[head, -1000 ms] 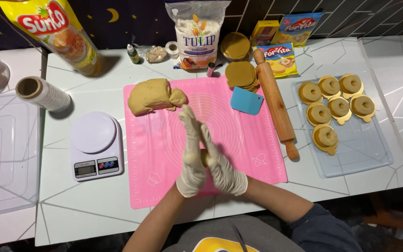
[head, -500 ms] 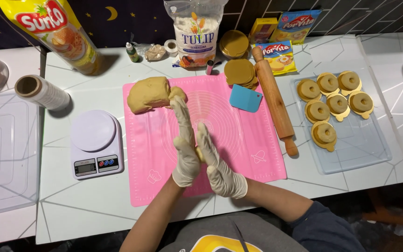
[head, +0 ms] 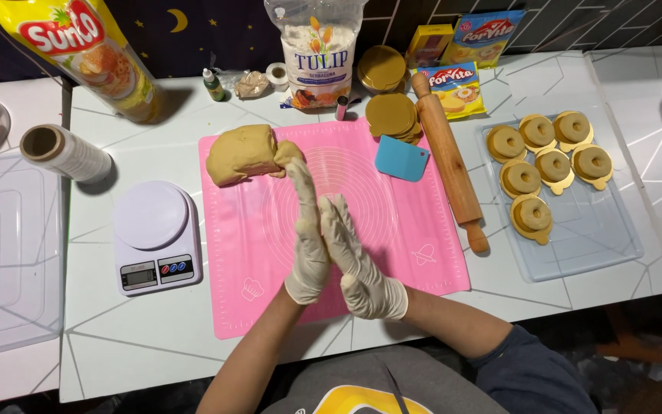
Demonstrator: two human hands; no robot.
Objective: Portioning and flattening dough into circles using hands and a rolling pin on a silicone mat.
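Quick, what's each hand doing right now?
Left hand: flat open, palm pressed against the right.
Right hand: flat open, pressed against the left; anything between them is hidden.

Only 1 view exists: a head-worn camera looking almost straight down on the white table (head: 147, 337), fairly near. The pink mat (head: 423, 230) sits centre, the person's torso at 6 o'clock, the dark wall at 12 o'clock.

A yellow pouch (head: 93, 57) lies far-left, a clear flour bag (head: 316, 54) centre, a small yellow packet (head: 453, 88) right.
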